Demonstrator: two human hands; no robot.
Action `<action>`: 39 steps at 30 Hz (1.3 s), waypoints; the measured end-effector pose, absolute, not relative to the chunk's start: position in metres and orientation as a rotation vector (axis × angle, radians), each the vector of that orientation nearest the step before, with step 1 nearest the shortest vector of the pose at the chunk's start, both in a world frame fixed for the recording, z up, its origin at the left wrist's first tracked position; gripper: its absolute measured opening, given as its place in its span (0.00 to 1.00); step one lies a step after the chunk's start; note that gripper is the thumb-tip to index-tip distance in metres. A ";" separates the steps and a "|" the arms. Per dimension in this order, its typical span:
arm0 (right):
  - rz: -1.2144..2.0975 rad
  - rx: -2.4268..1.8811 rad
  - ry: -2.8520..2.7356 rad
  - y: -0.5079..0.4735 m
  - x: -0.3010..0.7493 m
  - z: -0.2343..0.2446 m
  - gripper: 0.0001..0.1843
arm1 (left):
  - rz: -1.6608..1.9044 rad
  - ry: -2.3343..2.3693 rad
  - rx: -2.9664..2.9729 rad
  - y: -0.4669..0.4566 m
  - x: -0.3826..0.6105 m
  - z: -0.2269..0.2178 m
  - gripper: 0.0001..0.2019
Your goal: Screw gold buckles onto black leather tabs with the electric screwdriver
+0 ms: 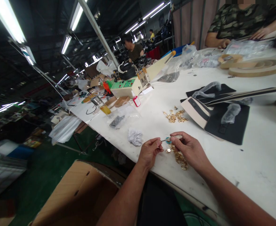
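While left hand [151, 153] pinches, right hand [191, 148] holds screwdriver [168, 140].

My hand tool [168, 138] is blue-ringed, the fittings [180, 158] gold, the panel [237, 130] at two o'clock black, the shirt [244, 23] at one camouflage.

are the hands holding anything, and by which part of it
The right hand holds a thin-shafted tool by its pale handle. The left hand seems to pinch a small piece at the tool's far end, too tiny to identify.

Left grip [150, 151], right grip [189, 147], forearms [227, 188] bare; black garment [160, 201] worn below.
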State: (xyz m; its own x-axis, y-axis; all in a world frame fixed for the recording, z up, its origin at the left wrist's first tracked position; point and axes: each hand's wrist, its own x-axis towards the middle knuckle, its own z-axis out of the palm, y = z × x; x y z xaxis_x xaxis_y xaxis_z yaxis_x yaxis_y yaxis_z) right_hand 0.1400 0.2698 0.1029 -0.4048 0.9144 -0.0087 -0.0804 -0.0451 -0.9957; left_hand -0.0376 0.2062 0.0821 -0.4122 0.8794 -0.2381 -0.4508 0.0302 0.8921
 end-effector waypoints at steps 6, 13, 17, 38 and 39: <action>1.562 -0.938 -1.453 0.270 0.139 0.101 0.27 | 1.608 1.248 0.505 0.206 -0.037 0.082 0.24; 1.463 -0.977 -1.479 0.271 0.139 0.103 0.24 | 1.586 1.266 0.540 0.205 -0.036 0.082 0.23; 1.371 -1.040 -1.485 0.274 0.140 0.105 0.24 | 1.571 1.302 0.580 0.203 -0.036 0.082 0.24; 1.408 -1.000 -0.815 0.312 0.164 0.100 0.23 | 0.945 2.007 1.620 0.274 -0.039 0.118 0.15; 1.429 -0.984 -0.789 0.313 0.164 0.099 0.23 | 0.920 2.035 1.648 0.289 -0.042 0.115 0.14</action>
